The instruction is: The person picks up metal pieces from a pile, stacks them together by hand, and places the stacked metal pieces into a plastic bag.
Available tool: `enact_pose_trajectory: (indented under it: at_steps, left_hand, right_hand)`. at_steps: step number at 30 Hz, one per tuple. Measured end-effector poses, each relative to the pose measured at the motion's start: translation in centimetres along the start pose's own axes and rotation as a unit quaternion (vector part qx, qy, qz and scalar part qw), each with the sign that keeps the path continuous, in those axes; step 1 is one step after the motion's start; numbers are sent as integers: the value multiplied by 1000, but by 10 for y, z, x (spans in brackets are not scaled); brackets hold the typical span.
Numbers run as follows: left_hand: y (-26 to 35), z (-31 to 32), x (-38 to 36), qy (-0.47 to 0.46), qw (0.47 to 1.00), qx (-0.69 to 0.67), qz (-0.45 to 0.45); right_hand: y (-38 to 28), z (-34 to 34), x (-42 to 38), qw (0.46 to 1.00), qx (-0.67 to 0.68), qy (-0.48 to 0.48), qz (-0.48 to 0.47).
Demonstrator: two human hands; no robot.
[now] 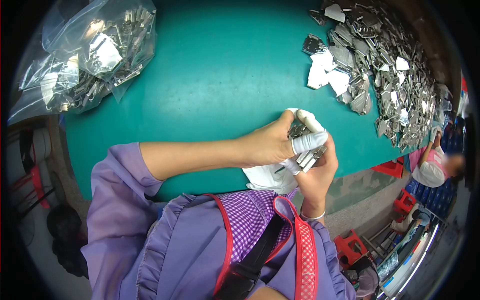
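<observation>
My left hand (267, 145) and my right hand (320, 172) meet over the near edge of the green table (220, 75). Between them they grip a small stack of shiny metal parts (306, 156). White finger cots cover several fingertips of both hands. My left thumb and forefinger pinch the top of the stack while my right palm cups it from below. A white cloth or bag (267, 177) lies under the hands at the table edge.
A large heap of loose metal parts (380, 55) covers the table's far right. A clear plastic bag of similar parts (90, 55) sits at the far left. Another person (440, 165) sits at the right beside red stools (350, 245).
</observation>
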State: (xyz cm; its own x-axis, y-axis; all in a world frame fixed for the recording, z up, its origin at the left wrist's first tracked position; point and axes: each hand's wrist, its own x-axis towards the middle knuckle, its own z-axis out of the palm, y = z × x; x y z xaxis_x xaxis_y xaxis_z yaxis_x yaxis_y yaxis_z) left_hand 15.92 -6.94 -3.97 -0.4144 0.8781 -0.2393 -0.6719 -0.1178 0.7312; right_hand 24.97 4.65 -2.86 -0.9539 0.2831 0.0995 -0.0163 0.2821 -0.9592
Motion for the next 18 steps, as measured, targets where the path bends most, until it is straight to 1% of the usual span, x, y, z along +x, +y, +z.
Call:
enact_pose_trajectory:
  at_steps: [2,3,5,6,9,11,12,14,15,17,18]
  left_hand:
    - [-2,0,0,-7,998,33,49]
    - [-3,-1,-1,-7,998,33,49]
    - [-5,-4,-3,-22,995,90,40]
    - [-5,-3,-3,-22,995,90,40]
    - [-4,-1,-4,-10,992,111,67]
    - [-3,-1,-4,-20,995,75,57]
    - [-4,-1,-4,-20,995,75,57]
    - [-8,-1,-3,-2,992,102,70]
    - [-5,0,-4,-2,992,102,70]
    - [0,1,-7,7,977,173,124]
    - [0,1,-8,7,977,173,124]
  right_hand:
    - [-1,1,2,999,37,0,-23]
    - [0,1,2,999,37,-1,-23]
    - [1,-1,-1,1000,6,-6,-5]
    - [0,-2,-1,1000,6,-6,-5]
    - [0,-5,-1,1000,-9,-9,-25]
    - [1,-6,1,994,-67,-23,-86]
    - [0,-5,3,994,-67,-23,-86]
    - [-6,-4,7,984,-122,-22,-131]
    - [-4,-4,5,983,-123,-22,-131]
    - [3,-5,0,992,-98,-19,-76]
    - [3,-5,0,992,-98,-19,-76]
